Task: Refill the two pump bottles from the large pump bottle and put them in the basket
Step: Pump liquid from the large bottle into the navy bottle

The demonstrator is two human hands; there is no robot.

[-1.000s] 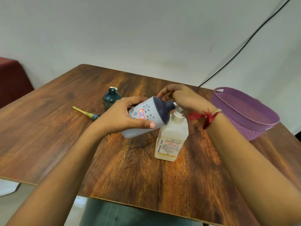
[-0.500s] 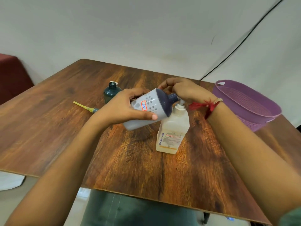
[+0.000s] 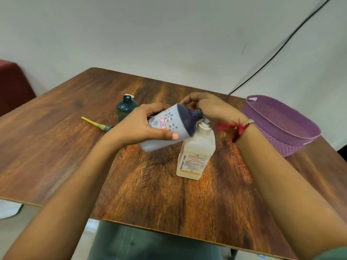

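Grey plastic bottle with navy shoulder [image 3: 179, 126] is tilted, gripped in the left hand [image 3: 139, 126]. Right hand [image 3: 214, 109] curls over the pump of the upright pale translucent bottle [image 3: 197, 147]

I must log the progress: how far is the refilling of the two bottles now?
Done: the dark bottle stands open, its pump beside it. In hand: the left hand tilts the grey bottle toward the large pump bottle, whose head the right hand grips. Left: filling the dark bottle, closing both, loading the basket; no bottle shows in it.
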